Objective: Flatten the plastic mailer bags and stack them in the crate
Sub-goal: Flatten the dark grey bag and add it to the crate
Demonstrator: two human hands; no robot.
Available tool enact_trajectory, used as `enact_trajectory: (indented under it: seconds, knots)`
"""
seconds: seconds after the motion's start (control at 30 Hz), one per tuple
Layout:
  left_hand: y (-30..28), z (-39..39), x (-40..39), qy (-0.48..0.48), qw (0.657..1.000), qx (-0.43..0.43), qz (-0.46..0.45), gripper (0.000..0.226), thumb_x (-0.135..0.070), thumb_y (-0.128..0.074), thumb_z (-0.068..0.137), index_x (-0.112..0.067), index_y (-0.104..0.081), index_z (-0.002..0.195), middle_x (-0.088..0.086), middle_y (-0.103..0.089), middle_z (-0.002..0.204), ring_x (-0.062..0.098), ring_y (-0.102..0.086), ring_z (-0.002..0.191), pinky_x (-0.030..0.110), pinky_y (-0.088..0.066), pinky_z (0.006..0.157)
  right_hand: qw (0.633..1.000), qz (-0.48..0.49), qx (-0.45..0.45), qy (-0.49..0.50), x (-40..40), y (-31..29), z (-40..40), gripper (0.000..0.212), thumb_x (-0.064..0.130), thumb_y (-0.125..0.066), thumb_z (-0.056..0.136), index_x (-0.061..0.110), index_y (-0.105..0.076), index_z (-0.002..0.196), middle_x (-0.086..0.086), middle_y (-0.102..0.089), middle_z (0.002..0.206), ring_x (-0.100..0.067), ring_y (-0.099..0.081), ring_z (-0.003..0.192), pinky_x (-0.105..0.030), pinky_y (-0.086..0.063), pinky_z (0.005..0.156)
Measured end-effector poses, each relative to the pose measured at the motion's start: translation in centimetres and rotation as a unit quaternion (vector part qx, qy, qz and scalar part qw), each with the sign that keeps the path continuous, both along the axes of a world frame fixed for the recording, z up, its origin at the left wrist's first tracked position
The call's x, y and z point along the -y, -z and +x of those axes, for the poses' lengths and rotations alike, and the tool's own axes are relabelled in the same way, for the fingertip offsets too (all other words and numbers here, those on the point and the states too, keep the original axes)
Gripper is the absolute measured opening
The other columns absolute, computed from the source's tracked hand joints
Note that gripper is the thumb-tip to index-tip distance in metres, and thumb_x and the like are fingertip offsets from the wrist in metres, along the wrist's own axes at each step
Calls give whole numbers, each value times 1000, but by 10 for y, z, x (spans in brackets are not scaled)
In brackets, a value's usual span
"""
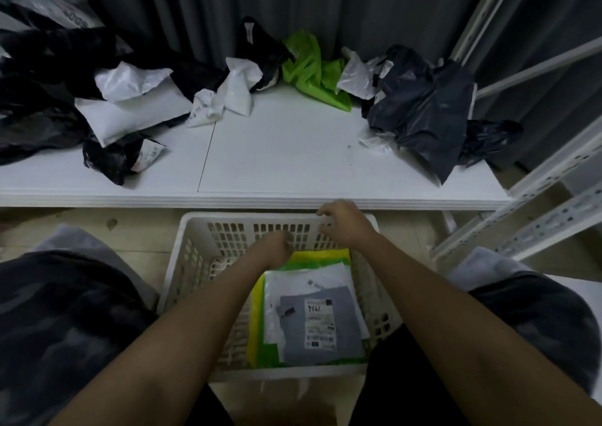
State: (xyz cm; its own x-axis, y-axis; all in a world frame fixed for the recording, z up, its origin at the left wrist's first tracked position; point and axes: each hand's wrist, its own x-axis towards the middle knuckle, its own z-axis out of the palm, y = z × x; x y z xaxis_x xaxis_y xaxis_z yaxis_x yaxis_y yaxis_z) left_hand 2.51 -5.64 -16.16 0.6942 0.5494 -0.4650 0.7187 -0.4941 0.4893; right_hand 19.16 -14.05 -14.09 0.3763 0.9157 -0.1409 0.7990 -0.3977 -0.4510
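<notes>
A white slotted crate (pixel 195 221) stands on the floor between my knees, below the table's front edge. Flat in it lie a grey mailer (pixel 293 337) with a shipping label on top, a white mailer (pixel 303 277) under it, and green and yellow bags (pixel 314 256) beneath. My left hand (pixel 273 246) hovers over the crate's far half, fingers loosely curled downward, holding nothing. My right hand (pixel 342 222) hangs by the far rim with relaxed curled fingers, also holding nothing. Crumpled mailers lie on the white table (pixel 277 151): white ones (pixel 130 112), a bright green one (pixel 312 70), a dark grey one (pixel 423 109).
A heap of black bags (pixel 49 67) fills the table's left end. A small black bag with a label (pixel 114 158) lies near the front left. White metal shelving (pixel 537 181) stands at the right. Dark curtains hang behind the table.
</notes>
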Motion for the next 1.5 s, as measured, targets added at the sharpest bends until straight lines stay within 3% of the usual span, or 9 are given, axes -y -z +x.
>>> enact_trajectory:
  seconds: [0.2,0.43,0.73,0.87,1.07,1.2,1.3,1.43,1.5]
  knots:
    - [-59,40,-26,-63,983,139,103,28,-29,-44,98,-18,-54,122,7,-68,109,27,-63,97,37,-51,81,989,132,69,17,-23,-48,17,24,27,-61,91,16,-65,112,-7,-57,112,-23,-47,111,-34,-43,86]
    - [-130,120,-40,-45,964,213,154,37,-28,-47,97,-16,-46,132,5,-61,120,25,-57,107,34,-46,84,925,324,135,143,-34,-109,74,27,6,-57,82,11,-66,107,-11,-52,109,-29,-44,103,-45,-44,88]
    - [-143,231,-45,-55,968,231,85,68,-41,-60,90,-12,-31,144,17,-39,143,37,-41,128,42,-39,102,933,201,56,294,-38,-128,175,66,14,-54,84,21,-31,145,-8,-29,150,-34,-25,135,-46,-26,107]
    - [-136,265,-48,-66,966,214,129,61,-38,-64,87,-12,-39,136,16,-46,134,38,-44,123,45,-43,97,937,174,-26,302,-45,-118,205,75,29,-54,85,33,-15,149,-6,-44,144,-34,-36,132,-49,-33,105]
    - [-136,285,-57,-78,961,227,135,22,-16,-50,91,-11,-56,111,14,-57,120,34,-55,109,38,-44,85,896,258,-126,340,-69,-115,213,72,52,-51,84,22,-32,146,-6,-46,141,-31,-38,132,-46,-35,108]
    - [-140,280,-60,-94,953,263,115,13,-15,-46,94,-14,-57,102,11,-61,114,32,-57,101,31,-41,79,879,291,-88,366,-74,-122,221,30,24,-62,91,3,-61,112,-15,-65,109,-26,-60,98,-29,-44,76]
    - [-149,269,-61,-104,948,283,103,6,-18,-45,95,-15,-50,95,11,-61,108,31,-57,97,32,-41,77,868,341,-88,350,-73,-137,214,15,15,-62,90,3,-65,99,-7,-64,84,-17,-56,78,-27,-43,68]
    - [-179,246,-54,-155,929,331,56,21,-31,-37,99,-14,-50,97,9,-61,104,30,-57,100,34,-41,80,862,394,-55,313,-71,-170,190,14,18,-62,90,7,-64,98,-3,-60,82,-18,-55,76,-26,-41,67]
    - [-198,232,-52,-203,890,406,-52,37,-41,-29,101,-14,-55,96,7,-61,100,27,-58,93,38,-45,83,861,400,-53,308,-68,-187,180,11,20,-60,92,11,-63,97,-5,-62,88,-20,-56,79,-26,-39,67]
